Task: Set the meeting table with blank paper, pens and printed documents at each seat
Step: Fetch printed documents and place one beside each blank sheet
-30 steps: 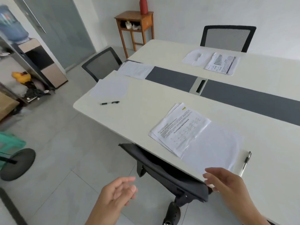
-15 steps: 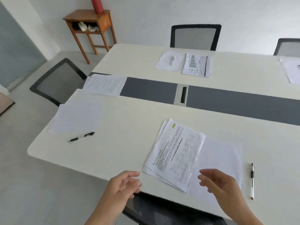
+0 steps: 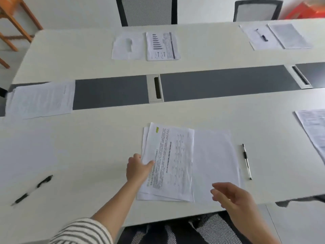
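A stack of printed documents (image 3: 171,161) lies on the white table (image 3: 105,131) in front of me, overlapping a blank sheet (image 3: 215,162) to its right. A pen (image 3: 246,161) lies right of that sheet. My left hand (image 3: 138,169) rests on the stack's left edge, thumb on top of the pages. My right hand (image 3: 232,195) hovers open above the near edge of the blank sheet, holding nothing. At the left seat lie a blank sheet (image 3: 26,152), a black pen (image 3: 32,190) and a printed document (image 3: 41,99).
Across the table lie a blank sheet (image 3: 128,46) with a printed document (image 3: 162,45), and a second set with a pen (image 3: 262,36). Another printed page (image 3: 314,127) is at the right edge. A grey strip (image 3: 219,83) runs along the middle. Mesh chairs (image 3: 146,10) stand around.
My view has swung right and closer to the table. My left hand reached forward onto the left edge of the printed stack. My right hand moved over the blank sheet's near edge.
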Demonstrator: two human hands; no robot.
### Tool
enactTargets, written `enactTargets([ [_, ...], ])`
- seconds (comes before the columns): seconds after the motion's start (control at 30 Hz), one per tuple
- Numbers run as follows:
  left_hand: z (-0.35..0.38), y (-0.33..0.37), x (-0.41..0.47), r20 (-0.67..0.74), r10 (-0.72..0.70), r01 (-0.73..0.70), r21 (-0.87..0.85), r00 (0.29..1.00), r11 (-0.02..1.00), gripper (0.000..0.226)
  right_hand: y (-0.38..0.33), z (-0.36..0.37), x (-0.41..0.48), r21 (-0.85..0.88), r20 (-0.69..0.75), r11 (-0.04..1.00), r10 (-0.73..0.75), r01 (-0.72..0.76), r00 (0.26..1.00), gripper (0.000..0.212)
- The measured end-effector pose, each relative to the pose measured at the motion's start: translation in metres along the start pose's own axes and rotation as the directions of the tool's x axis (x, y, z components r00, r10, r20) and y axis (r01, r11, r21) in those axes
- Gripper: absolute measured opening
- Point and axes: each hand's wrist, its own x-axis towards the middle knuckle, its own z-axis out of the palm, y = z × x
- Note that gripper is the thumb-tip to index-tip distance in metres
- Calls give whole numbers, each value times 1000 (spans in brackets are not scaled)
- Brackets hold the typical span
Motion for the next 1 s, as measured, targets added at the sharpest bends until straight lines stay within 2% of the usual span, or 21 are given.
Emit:
enactTargets([
  [0.1, 27, 8, 8, -89, 4, 17, 231, 996, 973, 62, 12, -6, 7, -23, 22, 999, 37, -37, 999, 13],
  [0.2, 42, 13, 7, -150, -10, 50, 270, 989, 962, 60, 22, -12, 18, -47, 34, 997, 58, -56, 998, 12],
  [0.3, 47, 19, 10, -138, -93, 116, 171, 986, 978, 53, 30, -17, 32, -68, 62, 997, 51, -46, 997, 12],
  [0.4, 48, 19, 14, -84, -133, 138, 65, 988, 988, 32, 33, -19, 45, -102, 100, 994, 53, -43, 994, 11],
  [0.5, 40, 19, 11, 10, -145, 144, -174, 989, 974, 15, 32, -20, 59, -132, 127, 990, 63, -47, 990, 9],
  [0.63, 7, 27, -8, 86, 31, 6, -392, 996, 920, 18, 20, -19, 83, -108, 148, 993, 72, -56, 986, 12],
  [0.7, -12, 31, -20, 74, 104, -59, -455, 992, 889, 18, 11, -14, 95, -88, 135, 995, 56, -44, 989, 30],
  [0.77, -32, 35, -35, 61, 183, -125, -523, 981, 843, 20, -2, -8, 107, -36, 161, 999, 33, -27, 986, 57],
  [0.83, -50, 42, -50, 56, 265, -189, -566, 963, 803, 19, -22, -4, 116, 116, 278, 992, 19, -53, 960, 78],
  [0.87, -58, 45, -56, 54, 298, -214, -577, 953, 789, 19, -34, -3, 120, 201, 354, 977, -11, -65, 935, 81],
  [0.93, -70, 49, -63, 30, 330, -252, -583, 944, 773, 18, -61, -1, 126, 327, 461, 944, -115, -48, 880, 64],
  [1.0, -80, 49, -64, -29, 341, -296, -568, 940, 768, 21, -84, 3, 128, 430, 435, 903, -205, -2, 877, 39],
])
